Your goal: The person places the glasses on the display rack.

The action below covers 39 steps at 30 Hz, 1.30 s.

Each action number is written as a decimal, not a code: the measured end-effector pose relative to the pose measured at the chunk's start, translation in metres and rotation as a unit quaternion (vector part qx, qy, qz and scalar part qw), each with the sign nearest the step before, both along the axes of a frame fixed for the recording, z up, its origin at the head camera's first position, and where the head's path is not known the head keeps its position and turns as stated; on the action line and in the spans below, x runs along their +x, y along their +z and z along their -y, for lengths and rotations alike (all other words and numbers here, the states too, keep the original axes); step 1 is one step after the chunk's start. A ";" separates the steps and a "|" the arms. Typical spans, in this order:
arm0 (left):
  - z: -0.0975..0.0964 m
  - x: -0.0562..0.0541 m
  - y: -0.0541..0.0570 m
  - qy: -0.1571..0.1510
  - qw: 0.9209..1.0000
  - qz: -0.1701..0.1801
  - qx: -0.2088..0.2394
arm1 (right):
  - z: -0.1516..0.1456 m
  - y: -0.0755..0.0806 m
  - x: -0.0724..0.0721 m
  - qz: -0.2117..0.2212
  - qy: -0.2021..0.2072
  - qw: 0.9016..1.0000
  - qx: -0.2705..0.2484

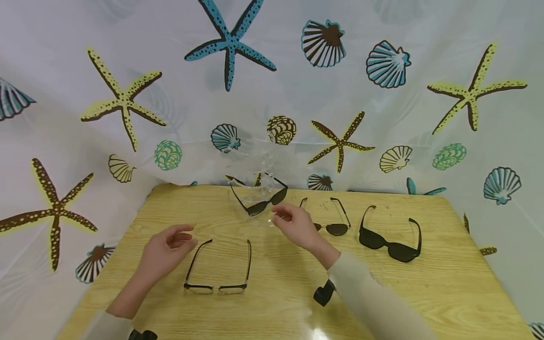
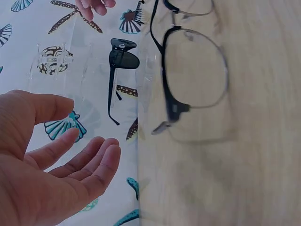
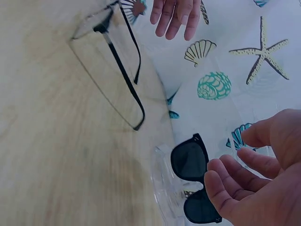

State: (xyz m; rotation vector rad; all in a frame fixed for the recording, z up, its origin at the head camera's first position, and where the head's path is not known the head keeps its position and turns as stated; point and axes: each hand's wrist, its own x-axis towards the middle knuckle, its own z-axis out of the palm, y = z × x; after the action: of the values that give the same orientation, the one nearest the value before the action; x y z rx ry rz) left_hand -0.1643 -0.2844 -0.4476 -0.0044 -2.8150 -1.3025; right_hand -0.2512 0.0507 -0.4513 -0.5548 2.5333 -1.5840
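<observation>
Black-framed sunglasses (image 1: pixel 257 208) sit tilted on a clear plastic display stand (image 1: pixel 267 180) at the back of the table. My right hand (image 1: pixel 294 225) hovers just in front of them with loosely bent fingers and holds nothing; in the right wrist view its fingertips overlap the sunglasses (image 3: pixel 189 160), and contact cannot be told. Clear eyeglasses with black brow bars (image 1: pixel 199 286) lie at the front left, temples unfolded and pointing away. My left hand (image 1: pixel 165 251) is above and left of these eyeglasses, its fingers relaxed and apart, as the left wrist view of the hand (image 2: pixel 70 179) confirms.
Thin-rimmed sunglasses (image 1: pixel 337 230) lie behind my right wrist, partly hidden by that hand. Farther right are thick black sunglasses (image 1: pixel 373 239) with temples spread. A white cloth (image 1: pixel 255 104) printed with starfish and shells hangs behind the wooden table (image 1: pixel 425 297).
</observation>
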 end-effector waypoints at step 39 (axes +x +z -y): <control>0.008 0.061 -0.038 0.032 0.992 0.104 0.064 | 0.029 -0.051 0.081 0.088 0.147 0.985 -0.030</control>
State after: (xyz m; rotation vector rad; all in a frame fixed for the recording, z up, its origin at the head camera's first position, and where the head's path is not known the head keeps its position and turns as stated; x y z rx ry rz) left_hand -0.1033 -0.2924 -0.4857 0.2359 -2.8621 -1.5494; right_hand -0.1703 0.0213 -0.5024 -0.7212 2.1662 -1.5316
